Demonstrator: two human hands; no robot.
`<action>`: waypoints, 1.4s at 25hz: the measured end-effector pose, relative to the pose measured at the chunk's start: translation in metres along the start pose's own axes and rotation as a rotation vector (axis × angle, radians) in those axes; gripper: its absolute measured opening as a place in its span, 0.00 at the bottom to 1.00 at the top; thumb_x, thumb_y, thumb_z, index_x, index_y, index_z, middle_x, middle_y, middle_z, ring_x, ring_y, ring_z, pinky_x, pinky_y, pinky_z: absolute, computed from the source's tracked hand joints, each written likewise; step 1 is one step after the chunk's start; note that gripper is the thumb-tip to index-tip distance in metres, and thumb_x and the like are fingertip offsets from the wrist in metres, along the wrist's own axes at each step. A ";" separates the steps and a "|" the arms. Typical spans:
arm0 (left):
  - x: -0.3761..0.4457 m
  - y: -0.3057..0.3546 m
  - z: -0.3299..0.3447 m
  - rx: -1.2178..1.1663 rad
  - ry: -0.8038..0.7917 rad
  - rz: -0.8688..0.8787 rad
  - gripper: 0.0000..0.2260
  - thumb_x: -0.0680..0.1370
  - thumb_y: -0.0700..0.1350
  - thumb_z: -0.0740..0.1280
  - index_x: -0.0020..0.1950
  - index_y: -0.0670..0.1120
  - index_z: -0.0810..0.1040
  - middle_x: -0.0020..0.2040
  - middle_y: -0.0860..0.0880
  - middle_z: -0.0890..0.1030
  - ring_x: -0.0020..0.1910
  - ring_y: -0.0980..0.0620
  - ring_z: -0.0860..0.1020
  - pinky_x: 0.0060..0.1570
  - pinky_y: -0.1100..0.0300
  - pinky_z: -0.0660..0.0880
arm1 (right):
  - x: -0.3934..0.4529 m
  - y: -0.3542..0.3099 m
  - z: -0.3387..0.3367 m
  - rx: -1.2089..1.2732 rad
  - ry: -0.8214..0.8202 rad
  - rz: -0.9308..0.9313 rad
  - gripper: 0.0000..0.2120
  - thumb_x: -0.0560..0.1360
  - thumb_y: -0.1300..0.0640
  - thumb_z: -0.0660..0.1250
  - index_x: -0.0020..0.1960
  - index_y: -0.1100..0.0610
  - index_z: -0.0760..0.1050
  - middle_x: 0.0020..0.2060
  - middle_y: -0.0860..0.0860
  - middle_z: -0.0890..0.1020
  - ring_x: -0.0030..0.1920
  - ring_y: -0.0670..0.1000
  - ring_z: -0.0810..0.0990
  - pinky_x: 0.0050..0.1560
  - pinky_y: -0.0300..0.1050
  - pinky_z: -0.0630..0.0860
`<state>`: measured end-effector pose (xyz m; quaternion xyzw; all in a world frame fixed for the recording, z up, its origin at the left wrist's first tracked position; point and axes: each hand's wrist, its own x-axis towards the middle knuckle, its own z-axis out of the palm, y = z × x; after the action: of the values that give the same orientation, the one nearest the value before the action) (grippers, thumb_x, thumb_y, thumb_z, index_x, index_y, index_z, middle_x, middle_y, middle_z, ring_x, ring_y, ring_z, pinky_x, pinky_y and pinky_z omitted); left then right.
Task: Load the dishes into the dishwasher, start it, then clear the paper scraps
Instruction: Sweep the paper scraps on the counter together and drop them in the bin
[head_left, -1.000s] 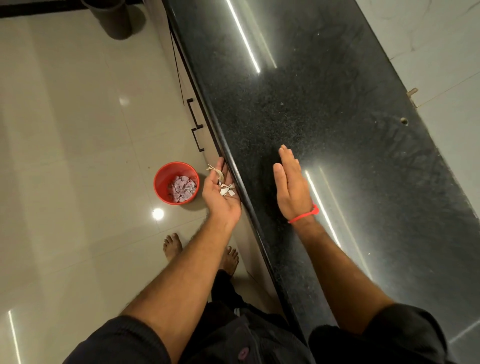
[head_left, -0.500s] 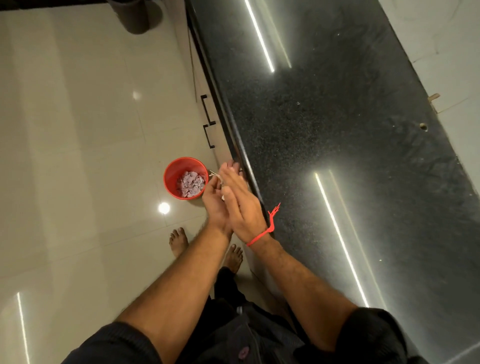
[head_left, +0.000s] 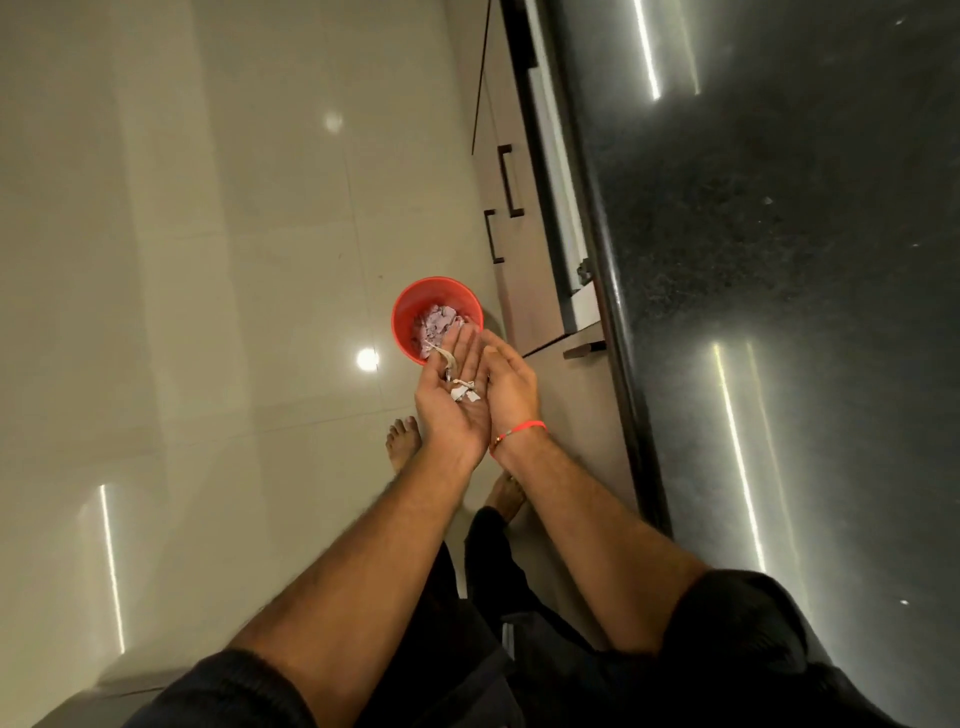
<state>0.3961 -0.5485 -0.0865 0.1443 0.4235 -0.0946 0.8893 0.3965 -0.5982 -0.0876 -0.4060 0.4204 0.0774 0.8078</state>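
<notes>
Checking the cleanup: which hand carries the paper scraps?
The left hand: scraps lie in its open palm; the right hand, with the red wrist thread, is empty.

Home kitchen: black granite counter (head_left: 779, 312), handled cabinets (head_left: 511, 249).

The near rim of the red bucket (head_left: 410, 306) lies hidden behind the left hand (head_left: 453, 395). The black worktop (head_left: 779, 312) runs off the right edge. Writing on the paper scraps (head_left: 464, 391) is too small to tell.

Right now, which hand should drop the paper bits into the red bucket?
The left hand. It cups the paper scraps over the red bucket; the right hand is beside it and holds none.
</notes>
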 end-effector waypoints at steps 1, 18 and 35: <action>0.013 0.003 -0.003 0.004 0.032 0.002 0.17 0.86 0.46 0.55 0.67 0.38 0.77 0.67 0.39 0.80 0.70 0.42 0.76 0.75 0.48 0.67 | 0.013 0.005 0.006 0.041 0.022 0.031 0.14 0.82 0.65 0.59 0.64 0.64 0.76 0.61 0.59 0.81 0.60 0.53 0.81 0.55 0.40 0.79; 0.378 0.033 -0.123 0.275 0.222 -0.308 0.31 0.84 0.64 0.46 0.60 0.43 0.79 0.59 0.41 0.82 0.59 0.41 0.79 0.59 0.49 0.76 | 0.350 0.159 -0.004 -0.041 0.274 0.300 0.18 0.81 0.58 0.61 0.68 0.64 0.72 0.49 0.55 0.82 0.42 0.52 0.79 0.39 0.40 0.77; 0.359 0.022 -0.160 1.539 -0.502 0.016 0.21 0.86 0.56 0.40 0.75 0.61 0.63 0.75 0.63 0.68 0.79 0.58 0.61 0.77 0.54 0.62 | 0.394 0.151 -0.005 0.056 0.193 0.362 0.25 0.82 0.46 0.54 0.73 0.59 0.69 0.68 0.56 0.74 0.64 0.57 0.74 0.55 0.50 0.73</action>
<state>0.5095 -0.4903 -0.4586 0.6933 0.0264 -0.3827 0.6101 0.5731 -0.5876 -0.4710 -0.3068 0.5640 0.1705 0.7475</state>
